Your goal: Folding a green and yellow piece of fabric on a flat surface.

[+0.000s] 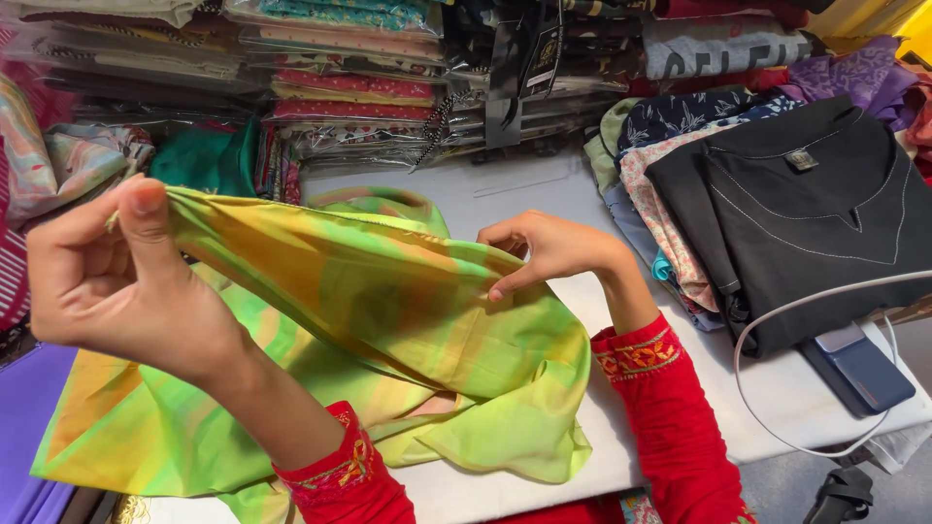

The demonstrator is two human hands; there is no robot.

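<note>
While both red sleeves (670, 417) reach in from the near edge, the left hand (107, 277) is raised close to the camera, its thumb and fingers pressed together on a gathered edge of the green-and-yellow fabric (388, 330), pinching it up off the surface. From that pinch the cloth runs taut across to the right hand (549, 247), whose fingers are curled over the fabric's other edge, forefinger pointing down against it; how firmly it grips cannot be told. Most of the cloth sags beneath the hands and pools on the white worktop (544, 194), hanging a little over its near side. To the right, near the worktop's edge, a dark blue power bank (859, 369) lies with a white cable (777, 315) looping around it. Just beyond it sits a folded black garment (806, 213) atop a pile of printed folded clothes (660, 209). Farthest back, stacks of packaged fabrics (359, 82) in clear plastic line the rear.
</note>
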